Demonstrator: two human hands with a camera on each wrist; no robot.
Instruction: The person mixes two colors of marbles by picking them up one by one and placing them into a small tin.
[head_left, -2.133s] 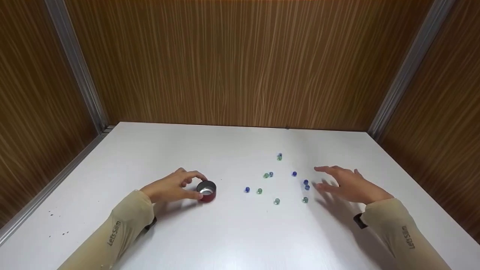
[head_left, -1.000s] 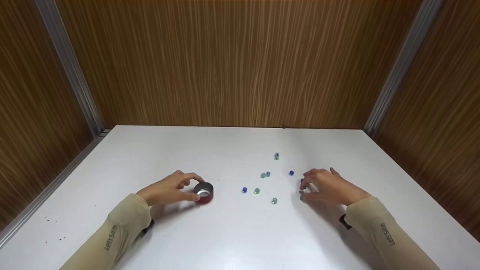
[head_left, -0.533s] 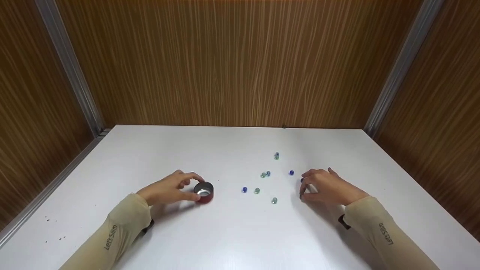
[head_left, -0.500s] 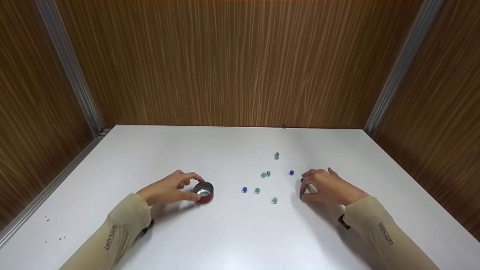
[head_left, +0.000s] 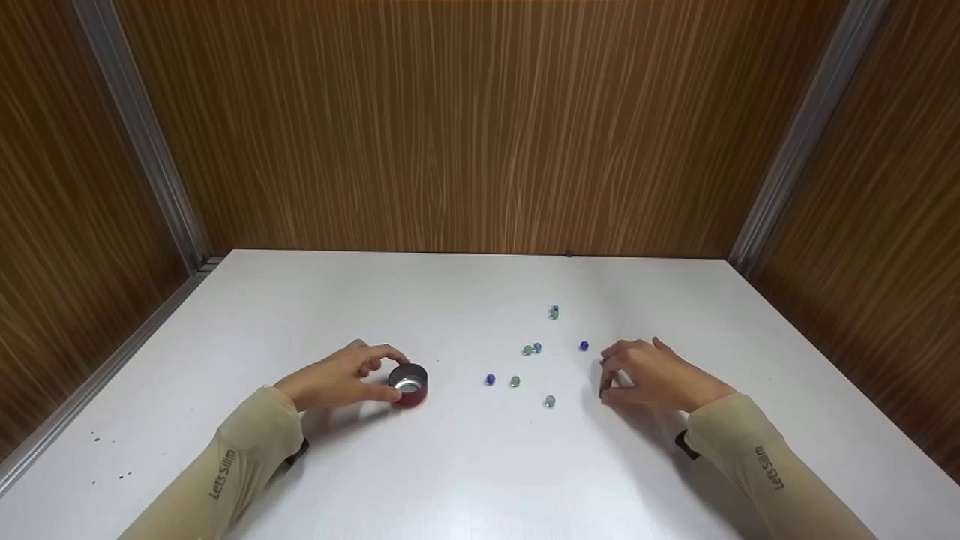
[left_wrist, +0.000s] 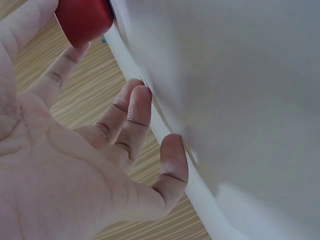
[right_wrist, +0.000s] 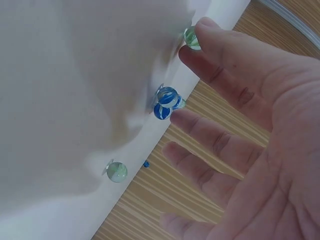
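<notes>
I'm watching from the head view, with both wrist views as a check. The left hand (head_left: 337,379) sits near left on the white table (head_left: 450,472), thumb and forefinger curled round the 1 small red cup (head_left: 410,384); the other fingers are loose against the table, as the left wrist view shows.

The cup stands upright with its mouth up. I see only bare metal inside it and no marble, so I judge nothing has gone in yet. Every marble I can find lies on the table, to the right of the cup.

The right hand (head_left: 651,373) is arched over the right edge of that scatter. In its wrist view the fingers are spread and only lightly bent. The thumb tip touches 1 green marble (right_wrist: 191,38) and a fingertip touches 2 blue marbles (right_wrist: 166,96) that lie together. These 3 rest on the table, and I can't see that anything is pinched or lifted.

Clear of the hand I count 8 more:
- a blue and green pair (head_left: 553,313), farthest away
- a green and blue pair (head_left: 532,349) nearer in
- 1 blue (head_left: 583,346) just left of the right fingers
- 1 blue (head_left: 489,379)
- 1 green (head_left: 514,382)
- 1 green (head_left: 550,402), nearest of all

That makes at least 11 marbles, 6 blue and 5 green, though the palm may hide more
</notes>
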